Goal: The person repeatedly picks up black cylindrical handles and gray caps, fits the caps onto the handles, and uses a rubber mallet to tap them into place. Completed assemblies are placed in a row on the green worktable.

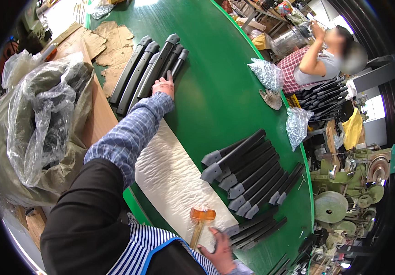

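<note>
head view, looking down: right hand (220, 254) rests open-fingered on white padding (174, 178) beside an amber-headed mallet (200, 220), while farther off the left hand (164, 86) lies flat, gripping nothing, on black plastic handles (147, 71) atop the green table (216, 91).

A green surface (225, 91) is shown. Torn cardboard pieces (110, 46) are seen at its far left corner. Two clear bags of small metal parts (267, 73) (296, 126) and a worn work glove (272, 98) lie along its right edge. An amber-headed mallet (201, 219) rests on a white padded sheet (170, 174) near the near edge. Large plastic sacks (41, 123) are piled beyond the left edge. A seated person (319, 59) is visible beyond the right edge.
</note>
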Action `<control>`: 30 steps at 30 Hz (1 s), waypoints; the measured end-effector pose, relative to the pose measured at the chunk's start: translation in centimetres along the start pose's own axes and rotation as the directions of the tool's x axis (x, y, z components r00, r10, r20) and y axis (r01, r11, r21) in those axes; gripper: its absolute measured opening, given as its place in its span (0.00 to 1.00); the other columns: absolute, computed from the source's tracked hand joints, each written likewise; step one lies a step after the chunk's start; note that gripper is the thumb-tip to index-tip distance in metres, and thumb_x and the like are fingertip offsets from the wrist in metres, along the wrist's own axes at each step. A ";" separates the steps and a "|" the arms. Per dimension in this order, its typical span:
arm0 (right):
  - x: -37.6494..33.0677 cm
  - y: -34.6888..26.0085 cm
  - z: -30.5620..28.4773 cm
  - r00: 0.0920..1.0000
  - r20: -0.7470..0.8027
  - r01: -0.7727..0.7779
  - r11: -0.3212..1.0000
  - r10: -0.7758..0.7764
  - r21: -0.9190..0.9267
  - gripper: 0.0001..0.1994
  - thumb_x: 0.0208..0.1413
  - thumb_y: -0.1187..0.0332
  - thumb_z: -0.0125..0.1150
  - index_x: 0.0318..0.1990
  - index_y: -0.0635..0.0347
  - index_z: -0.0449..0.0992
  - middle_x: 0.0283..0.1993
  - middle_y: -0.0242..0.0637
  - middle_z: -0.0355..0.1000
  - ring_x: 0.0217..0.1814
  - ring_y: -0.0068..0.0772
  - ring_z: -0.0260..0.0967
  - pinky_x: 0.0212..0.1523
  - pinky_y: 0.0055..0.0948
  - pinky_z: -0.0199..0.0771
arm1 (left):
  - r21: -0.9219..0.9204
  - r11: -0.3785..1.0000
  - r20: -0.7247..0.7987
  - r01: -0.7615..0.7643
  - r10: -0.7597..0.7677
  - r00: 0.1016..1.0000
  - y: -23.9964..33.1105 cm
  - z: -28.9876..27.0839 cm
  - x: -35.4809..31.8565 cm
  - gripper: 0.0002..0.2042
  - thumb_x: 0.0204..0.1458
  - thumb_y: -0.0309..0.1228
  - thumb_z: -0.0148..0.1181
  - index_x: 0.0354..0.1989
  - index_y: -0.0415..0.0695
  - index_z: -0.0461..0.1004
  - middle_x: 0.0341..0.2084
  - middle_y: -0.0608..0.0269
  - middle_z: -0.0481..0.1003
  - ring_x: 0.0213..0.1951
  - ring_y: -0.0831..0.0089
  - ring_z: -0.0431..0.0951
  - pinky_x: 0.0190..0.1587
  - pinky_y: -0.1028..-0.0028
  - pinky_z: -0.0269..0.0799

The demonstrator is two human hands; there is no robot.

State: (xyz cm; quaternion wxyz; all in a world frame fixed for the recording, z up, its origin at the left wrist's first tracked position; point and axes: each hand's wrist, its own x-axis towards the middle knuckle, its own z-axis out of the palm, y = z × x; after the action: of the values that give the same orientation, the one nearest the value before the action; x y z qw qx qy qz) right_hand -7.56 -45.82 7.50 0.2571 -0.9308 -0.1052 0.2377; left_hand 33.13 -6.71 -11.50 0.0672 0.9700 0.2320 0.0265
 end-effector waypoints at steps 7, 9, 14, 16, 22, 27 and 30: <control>-1.2 4.0 15.0 0.872 -0.266 -0.370 0.909 0.411 0.191 0.44 0.44 0.58 0.73 0.67 0.66 0.56 0.59 0.59 0.61 0.65 0.63 0.55 0.65 0.51 0.58 | -0.964 0.265 0.071 0.030 0.145 0.987 -6.8 -7.6 -8.3 0.37 0.45 0.31 0.73 0.64 0.35 0.64 0.50 0.47 0.76 0.51 0.63 0.77 0.57 0.67 0.72; 0.0 5.3 16.7 0.866 -0.269 -0.429 0.903 0.420 0.029 0.40 0.48 0.62 0.69 0.66 0.68 0.57 0.57 0.60 0.62 0.62 0.63 0.57 0.64 0.51 0.59 | -0.996 -0.029 0.083 0.086 0.100 0.992 -11.3 -11.6 -12.0 0.37 0.45 0.24 0.72 0.66 0.34 0.61 0.52 0.51 0.75 0.51 0.66 0.76 0.56 0.67 0.73; 1.1 6.0 16.2 0.854 -0.203 -0.391 0.848 0.479 0.357 0.18 0.52 0.68 0.61 0.47 0.68 0.66 0.35 0.51 0.71 0.38 0.52 0.73 0.44 0.42 0.75 | -0.991 -0.106 -0.096 -0.083 0.120 0.988 -23.3 -20.5 -15.3 0.25 0.49 0.17 0.67 0.58 0.35 0.69 0.44 0.57 0.79 0.44 0.70 0.81 0.51 0.69 0.78; 1.2 4.1 14.4 0.836 -0.079 -0.408 0.711 0.543 0.573 0.15 0.55 0.67 0.61 0.45 0.66 0.66 0.30 0.44 0.71 0.30 0.42 0.74 0.35 0.38 0.76 | -0.990 -0.124 -0.076 -0.067 0.063 0.995 -26.2 -21.5 -15.7 0.16 0.52 0.16 0.64 0.50 0.36 0.76 0.40 0.59 0.81 0.42 0.71 0.82 0.49 0.71 0.78; 2.6 -8.6 7.5 0.920 -0.391 0.271 0.742 -0.013 0.613 0.14 0.66 0.65 0.56 0.52 0.62 0.64 0.32 0.35 0.68 0.25 0.23 0.69 0.22 0.25 0.70 | -0.923 0.343 -0.225 -0.176 -0.108 0.968 -29.2 -19.1 -18.6 0.19 0.45 0.37 0.76 0.40 0.37 0.79 0.30 0.63 0.81 0.32 0.81 0.76 0.39 0.73 0.75; 4.3 -21.3 2.0 0.999 -0.029 0.033 0.828 -0.020 0.560 0.15 0.64 0.64 0.59 0.52 0.61 0.65 0.24 0.29 0.67 0.18 0.19 0.63 0.18 0.24 0.66 | -0.915 0.301 -0.310 -0.269 -0.098 0.946 -30.6 -19.0 -20.0 0.19 0.44 0.38 0.75 0.39 0.39 0.80 0.29 0.62 0.82 0.33 0.79 0.78 0.40 0.71 0.75; 5.3 -31.0 -2.2 0.829 -0.270 0.559 0.726 -0.489 0.400 0.11 0.64 0.62 0.59 0.45 0.58 0.67 0.29 0.31 0.70 0.20 0.21 0.66 0.19 0.23 0.67 | -0.917 0.335 -0.269 -0.218 -0.113 0.957 -31.0 -19.3 -20.7 0.17 0.43 0.37 0.75 0.38 0.39 0.80 0.28 0.64 0.81 0.32 0.80 0.77 0.40 0.72 0.75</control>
State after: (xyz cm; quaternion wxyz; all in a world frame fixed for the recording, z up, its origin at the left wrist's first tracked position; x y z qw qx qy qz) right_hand -4.21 -18.82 23.48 0.5349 -0.7884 -0.2854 0.1045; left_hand -0.70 13.55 2.77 0.5783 0.7453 0.1493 0.2964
